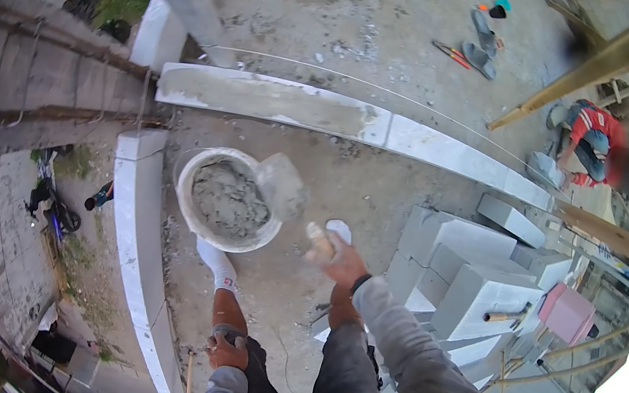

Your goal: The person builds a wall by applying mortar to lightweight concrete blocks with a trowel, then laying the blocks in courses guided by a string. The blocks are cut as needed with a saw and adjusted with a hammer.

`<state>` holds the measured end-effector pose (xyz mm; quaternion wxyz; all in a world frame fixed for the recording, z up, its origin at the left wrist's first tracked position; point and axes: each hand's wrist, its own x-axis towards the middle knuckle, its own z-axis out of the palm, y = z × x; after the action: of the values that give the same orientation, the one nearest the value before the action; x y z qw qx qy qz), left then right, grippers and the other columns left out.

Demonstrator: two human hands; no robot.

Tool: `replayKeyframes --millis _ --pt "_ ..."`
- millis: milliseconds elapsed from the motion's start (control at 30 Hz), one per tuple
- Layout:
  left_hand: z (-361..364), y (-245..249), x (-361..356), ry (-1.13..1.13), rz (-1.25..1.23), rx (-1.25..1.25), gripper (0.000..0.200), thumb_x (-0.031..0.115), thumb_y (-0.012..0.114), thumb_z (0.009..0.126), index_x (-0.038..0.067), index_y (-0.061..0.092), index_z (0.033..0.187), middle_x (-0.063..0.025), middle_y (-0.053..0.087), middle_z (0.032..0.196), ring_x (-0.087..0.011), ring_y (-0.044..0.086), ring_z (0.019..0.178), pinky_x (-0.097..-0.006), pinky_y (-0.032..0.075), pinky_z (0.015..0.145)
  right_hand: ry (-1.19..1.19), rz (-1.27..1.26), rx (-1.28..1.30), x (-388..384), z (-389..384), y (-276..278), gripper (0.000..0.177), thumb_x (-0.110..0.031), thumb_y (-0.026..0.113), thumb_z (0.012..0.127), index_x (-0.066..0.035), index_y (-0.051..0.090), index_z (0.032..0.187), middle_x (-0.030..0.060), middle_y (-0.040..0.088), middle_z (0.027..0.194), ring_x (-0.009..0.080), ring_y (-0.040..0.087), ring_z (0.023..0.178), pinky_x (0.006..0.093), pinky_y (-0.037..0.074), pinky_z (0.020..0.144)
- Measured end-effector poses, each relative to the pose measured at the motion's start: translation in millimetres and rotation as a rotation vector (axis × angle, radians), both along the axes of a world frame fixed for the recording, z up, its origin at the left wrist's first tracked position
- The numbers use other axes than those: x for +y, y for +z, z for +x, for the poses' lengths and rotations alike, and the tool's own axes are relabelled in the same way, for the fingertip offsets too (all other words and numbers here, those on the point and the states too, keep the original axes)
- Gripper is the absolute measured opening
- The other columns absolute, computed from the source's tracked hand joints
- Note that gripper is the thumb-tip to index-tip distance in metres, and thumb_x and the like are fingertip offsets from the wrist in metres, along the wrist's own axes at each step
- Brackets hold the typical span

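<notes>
I read the step as loading mortar (228, 199), so I would keep the trowel (283, 185) blade flat, dip it near the rim of the bucket (183, 196), and lift it level so nothing slides onto the concrete floor (350, 181). The right hand (337, 262) is wrapped tight round the trowel's wooden handle, with the blade tilted just above the bucket's right rim. The bucket stands on the floor near the corner where the two block courses (359, 121) meet. The left hand (228, 352) rests curled on the knee (250, 371); I cannot tell whether it grips anything.
</notes>
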<state>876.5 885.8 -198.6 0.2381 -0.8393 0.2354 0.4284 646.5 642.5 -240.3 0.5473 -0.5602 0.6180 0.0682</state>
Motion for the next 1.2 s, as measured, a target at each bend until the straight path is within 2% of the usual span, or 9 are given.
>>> replayKeyframes --millis 167,233,367,467,533,567,667,867,1200 --pt "-19.8 -9.6 -5.3 -0.072 0.052 -0.071 0.062 0.034 0.062 0.073 0.002 0.042 0.121 -0.0204 0.041 0.124 -0.0425 0.041 0.112 -0.0467 0.038 0.092 -0.479 -0.088 -0.057 -68.2 -75.9 -7.0 0.064 -0.031 0.066 0.071 -0.002 0.041 0.122 0.0248 0.058 0.101 0.0338 0.058 0.095 0.0380 0.045 0.080" --pt "-27.6 -11.2 -8.8 -0.124 0.082 -0.083 0.065 0.034 0.062 0.074 0.002 0.039 0.125 -0.0199 0.040 0.125 -0.0415 0.040 0.113 -0.0459 0.036 0.094 -0.481 -0.694 0.177 -50.5 -115.2 -102.5 0.052 -0.024 0.065 0.069 -0.001 0.045 0.112 0.0219 0.059 0.094 0.0312 0.061 0.082 0.0372 0.048 0.069" --pt "-34.5 -10.4 -23.9 -0.138 0.191 -0.082 0.067 0.035 0.061 0.075 0.002 0.036 0.128 -0.0202 0.039 0.126 -0.0405 0.038 0.115 -0.0455 0.035 0.096 -0.851 -0.167 0.098 -118.4 -100.6 -77.0 0.050 -0.022 0.064 0.067 -0.001 0.047 0.109 0.0205 0.059 0.094 0.0297 0.061 0.083 0.0379 0.049 0.067" --pt "-33.5 -20.6 -16.3 -0.186 0.171 -0.107 0.067 0.035 0.060 0.075 0.002 0.036 0.127 -0.0197 0.039 0.125 -0.0396 0.039 0.115 -0.0454 0.035 0.095 -0.869 -0.130 0.104 -135.9 -100.1 -98.4 0.051 -0.024 0.064 0.068 -0.002 0.048 0.111 0.0195 0.060 0.094 0.0293 0.061 0.085 0.0390 0.049 0.069" --pt "-29.7 -16.2 -15.7 -0.175 0.153 -0.072 0.066 0.035 0.059 0.075 0.001 0.036 0.126 -0.0202 0.039 0.125 -0.0394 0.039 0.115 -0.0458 0.035 0.095 -0.669 -0.581 0.226 -121.6 -106.3 -148.3 0.045 -0.027 0.064 0.069 -0.002 0.050 0.104 0.0166 0.062 0.090 0.0280 0.062 0.077 0.0383 0.050 0.064" --pt "-29.0 -11.6 -22.7 -0.154 0.147 -0.065 0.066 0.036 0.059 0.074 0.001 0.036 0.126 -0.0208 0.040 0.124 -0.0396 0.039 0.115 -0.0461 0.036 0.094 -0.783 -0.331 0.161 -114.8 -118.2 -191.0 0.037 -0.026 0.064 0.070 -0.002 0.053 0.097 0.0142 0.062 0.086 0.0249 0.062 0.066 0.0366 0.051 0.057" --pt "-19.6 -5.2 -28.9 -0.162 0.094 -0.045 0.064 0.035 0.061 0.072 0.000 0.040 0.122 -0.0221 0.043 0.119 -0.0400 0.040 0.112 -0.0462 0.036 0.093 -0.775 -0.336 0.004 -120.5 -105.0 -152.9 0.022 -0.015 0.060 0.069 0.000 0.057 0.085 0.0105 0.059 0.061 0.0197 0.060 0.051 0.0356 0.049 0.047" --pt "-0.9 -8.9 -20.7 -0.142 0.076 -0.016 0.062 0.036 0.062 0.072 0.000 0.043 0.119 -0.0222 0.044 0.119 -0.0398 0.039 0.113 -0.0456 0.033 0.095 -0.620 -0.141 0.215 -121.4 -75.8 -128.4 0.020 -0.013 0.055 0.067 0.002 0.058 0.080 0.0162 0.061 0.059 0.0239 0.060 0.047 0.0341 0.049 0.047" --pt "40.2 -2.8 -38.7 -0.109 0.099 0.097 0.063 0.037 0.061 0.074 0.000 0.042 0.121 -0.0223 0.044 0.120 -0.0401 0.041 0.113 -0.0461 0.033 0.095 -0.828 -0.155 0.126 -118.4 7.9 -108.0 0.030 -0.009 0.056 0.068 0.004 0.052 0.095 0.0127 0.058 0.065 0.0216 0.057 0.043 0.0332 0.047 0.040"
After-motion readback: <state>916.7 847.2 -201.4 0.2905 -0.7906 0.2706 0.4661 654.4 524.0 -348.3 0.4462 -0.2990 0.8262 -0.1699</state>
